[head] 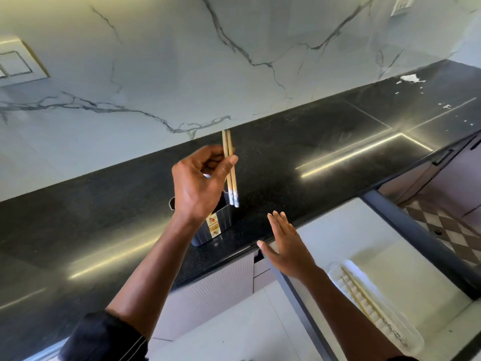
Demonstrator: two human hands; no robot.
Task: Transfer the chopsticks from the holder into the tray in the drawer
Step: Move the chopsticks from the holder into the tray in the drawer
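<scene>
Left hand (199,183) pinches a pair of pale wooden chopsticks with blue-white patterned tips (230,169) between thumb and fingers, grip closed on the shafts near mid-length. The pair hangs almost upright, patterned tips down, just above and beside the rim of the dark ribbed holder with a floral label strip (212,226). I judge them clear of the holder, though the hand hides most of its mouth, so I cannot tell whether more sticks remain inside.

Holder stands on the black speckled stone table (286,157), near the front edge.

Right hand (285,246) is empty, fingers spread flat, hovering over the table's front edge above the open white drawer (377,230). Not touching anything that I can see.

In the drawer, the long white ribbed plastic tray (408,334) already carries at least one pale chopstick lying lengthwise (360,295).

Step in hand, as I read it: carry phase, pair lifted, not yet over the drawer.

Next move calls for swinging the left hand right and down towards the tray, tilting the pair from upright to level, lined up with the tray's long axis alongside the stick already there, then easing the pinch open low.
</scene>
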